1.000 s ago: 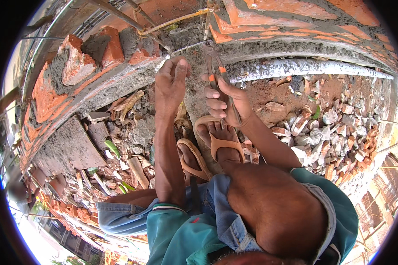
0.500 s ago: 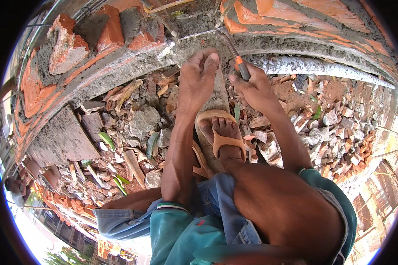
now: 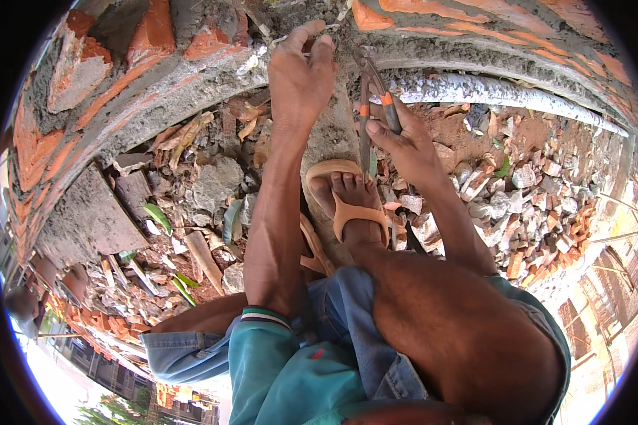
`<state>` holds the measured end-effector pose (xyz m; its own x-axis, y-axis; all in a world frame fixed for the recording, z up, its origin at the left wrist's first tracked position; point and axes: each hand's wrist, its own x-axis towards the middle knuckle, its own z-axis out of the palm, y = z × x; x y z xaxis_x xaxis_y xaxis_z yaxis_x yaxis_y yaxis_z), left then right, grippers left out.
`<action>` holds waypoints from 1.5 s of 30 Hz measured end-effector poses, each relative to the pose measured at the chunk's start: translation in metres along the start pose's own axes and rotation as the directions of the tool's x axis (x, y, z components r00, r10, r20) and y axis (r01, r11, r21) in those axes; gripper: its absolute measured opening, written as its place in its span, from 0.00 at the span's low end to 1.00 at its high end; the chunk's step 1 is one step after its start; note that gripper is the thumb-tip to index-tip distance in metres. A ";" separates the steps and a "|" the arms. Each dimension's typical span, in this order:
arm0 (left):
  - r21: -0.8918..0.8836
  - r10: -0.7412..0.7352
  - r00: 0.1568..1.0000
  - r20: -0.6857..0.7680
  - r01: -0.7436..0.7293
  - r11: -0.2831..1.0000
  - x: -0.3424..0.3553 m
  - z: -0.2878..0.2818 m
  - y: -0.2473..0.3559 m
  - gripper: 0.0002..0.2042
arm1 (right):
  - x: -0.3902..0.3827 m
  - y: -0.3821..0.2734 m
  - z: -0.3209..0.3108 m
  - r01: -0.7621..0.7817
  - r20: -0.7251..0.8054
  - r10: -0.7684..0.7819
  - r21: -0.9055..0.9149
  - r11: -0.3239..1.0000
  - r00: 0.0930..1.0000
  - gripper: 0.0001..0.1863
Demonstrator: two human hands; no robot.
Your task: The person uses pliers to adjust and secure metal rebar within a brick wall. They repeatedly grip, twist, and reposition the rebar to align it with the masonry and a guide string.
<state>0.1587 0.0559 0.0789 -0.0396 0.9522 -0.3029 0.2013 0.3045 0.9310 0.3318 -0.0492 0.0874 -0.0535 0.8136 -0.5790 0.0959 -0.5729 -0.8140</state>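
Observation:
My left hand (image 3: 301,71) reaches to the concrete ledge between the brick sections, fingers curled at a thin pale wire or string (image 3: 325,27); whether they grip it is hidden. My right hand (image 3: 404,145) grips long metal pliers (image 3: 373,74) with orange bands on the handles, their jaws pointing up toward the ledge, right of my left hand and apart from it. Below them my sandalled foot (image 3: 358,219) rests on a cement-crusted strip.
Mortared brickwork runs along the left (image 3: 74,92) and right (image 3: 468,18). A white-spattered pipe (image 3: 496,95) lies below the right section. Broken bricks (image 3: 517,212), a grey slab (image 3: 92,212) and dry leaves surround my feet. At the far left rim someone (image 3: 21,308) is partly visible.
Since a second ago my left hand has moved up toward the wire. The pliers and my right hand have shifted right. The whole view has shifted somewhat.

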 end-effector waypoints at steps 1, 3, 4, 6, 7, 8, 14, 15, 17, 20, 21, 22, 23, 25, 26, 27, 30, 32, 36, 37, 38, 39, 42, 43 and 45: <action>-0.009 0.004 1.000 -0.019 -0.004 1.000 0.001 0.001 0.000 0.17 | 0.004 -0.002 0.001 0.034 0.019 -0.034 -0.006 0.999 0.999 0.27; 0.058 -0.007 1.000 -0.014 0.007 0.998 0.001 0.001 -0.001 0.17 | 0.015 -0.008 0.011 -0.006 0.052 -0.007 0.260 0.966 0.999 0.25; 0.093 -0.019 1.000 -0.013 0.021 0.995 0.000 0.001 -0.001 0.17 | 0.020 -0.011 0.018 0.033 0.088 -0.075 0.410 0.912 0.993 0.25; 0.203 0.059 0.997 -0.053 -0.047 0.978 -0.002 -0.002 -0.003 0.16 | 0.026 -0.015 0.034 -0.006 0.080 -0.033 0.446 0.895 0.996 0.24; 0.257 0.098 0.993 -0.071 -0.077 0.963 -0.003 -0.004 -0.005 0.16 | 0.027 -0.016 0.042 0.010 0.069 -0.046 0.445 0.895 0.997 0.25; 0.249 0.092 0.992 -0.082 -0.069 0.966 -0.004 -0.005 -0.006 0.16 | 0.028 -0.016 0.049 0.029 0.059 -0.061 0.443 0.896 0.996 0.25; 0.324 0.262 0.960 -0.095 -0.219 0.920 0.005 -0.001 -0.007 0.15 | 0.020 -0.014 0.047 0.108 -0.038 -0.103 0.168 0.980 0.994 0.21; 0.391 0.302 0.948 -0.098 -0.243 0.888 0.009 0.003 -0.006 0.15 | 0.018 -0.014 0.040 0.123 -0.038 -0.122 0.049 0.991 0.992 0.22; 0.488 0.360 0.929 -0.081 -0.278 0.828 0.017 0.009 -0.005 0.15 | 0.012 -0.013 0.025 0.129 -0.047 -0.137 -0.145 0.981 0.989 0.21; 0.540 0.422 0.906 -0.035 -0.338 0.770 0.028 0.013 -0.005 0.14 | -0.002 -0.004 0.005 0.122 -0.060 -0.152 -0.349 0.929 0.987 0.20; 0.537 0.448 0.894 -0.017 -0.370 0.758 0.031 0.012 -0.006 0.14 | -0.007 0.001 0.000 0.134 -0.051 -0.168 -0.402 0.906 0.984 0.20; 0.532 0.474 0.880 0.006 -0.405 0.744 0.034 0.011 -0.006 0.14 | -0.011 0.006 -0.004 0.110 -0.060 -0.153 -0.451 0.886 0.986 0.20; 0.513 0.457 0.888 0.038 -0.410 0.754 0.037 0.008 -0.007 0.14 | -0.015 0.013 -0.005 0.104 -0.064 -0.135 -0.349 0.931 0.989 0.19; 0.475 0.427 0.898 0.104 -0.422 0.772 0.040 0.002 -0.007 0.14 | -0.022 0.024 -0.007 0.090 -0.064 -0.118 -0.341 0.936 0.991 0.19; 0.454 0.437 0.892 0.113 -0.438 0.776 0.042 0.000 -0.007 0.14 | -0.025 0.028 -0.007 0.058 -0.066 -0.084 -0.330 0.942 0.994 0.19; 0.432 0.447 0.887 0.120 -0.452 0.781 0.042 -0.001 -0.006 0.14 | -0.026 0.032 -0.005 0.073 -0.071 -0.100 -0.314 0.947 0.992 0.19; 0.570 0.500 0.861 0.091 -0.457 0.683 0.042 0.002 -0.004 0.13 | -0.026 0.036 0.001 0.056 -0.029 -0.066 -0.267 0.962 0.997 0.21; 0.671 0.531 0.846 0.054 -0.425 0.608 0.041 0.010 -0.001 0.14 | -0.025 0.035 0.006 0.074 -0.037 -0.088 -0.281 0.957 0.995 0.22; 0.720 0.534 0.843 -0.064 -0.331 0.610 0.045 0.027 0.004 0.12 | -0.025 0.030 0.011 0.050 -0.008 -0.054 -0.255 0.966 0.999 0.23; 0.710 0.563 0.820 -0.104 -0.335 0.619 0.047 0.029 0.005 0.11 | -0.026 0.029 0.010 0.064 -0.009 -0.069 -0.254 0.965 0.998 0.23; 0.690 0.551 0.831 -0.074 -0.356 0.631 0.050 0.029 0.006 0.11 | -0.029 0.029 0.009 0.067 -0.015 -0.073 -0.267 0.961 0.997 0.23; 0.661 0.572 0.819 -0.046 -0.404 0.633 0.052 0.025 0.006 0.11 | -0.032 0.030 0.006 0.079 -0.023 -0.089 -0.274 0.958 0.996 0.23; 0.515 0.531 0.830 0.172 -0.535 0.670 0.061 0.006 0.008 0.13 | -0.038 0.034 -0.001 0.059 -0.046 -0.076 -0.304 0.951 0.996 0.24; 0.445 0.487 0.840 0.240 -0.541 0.714 0.063 -0.002 0.008 0.14 | -0.040 0.036 -0.003 0.041 -0.054 -0.061 -0.317 0.948 0.997 0.24; 0.396 0.343 0.872 0.349 -0.469 0.789 0.066 -0.013 0.008 0.16 | -0.042 0.041 -0.005 0.090 -0.067 -0.116 -0.306 0.948 0.991 0.26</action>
<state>0.1450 0.1215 0.0689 0.3761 0.9264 -0.0157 0.5649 -0.2158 0.7964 0.3425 -0.1060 0.0786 0.0028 0.8794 -0.4760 0.3903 -0.4392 -0.8092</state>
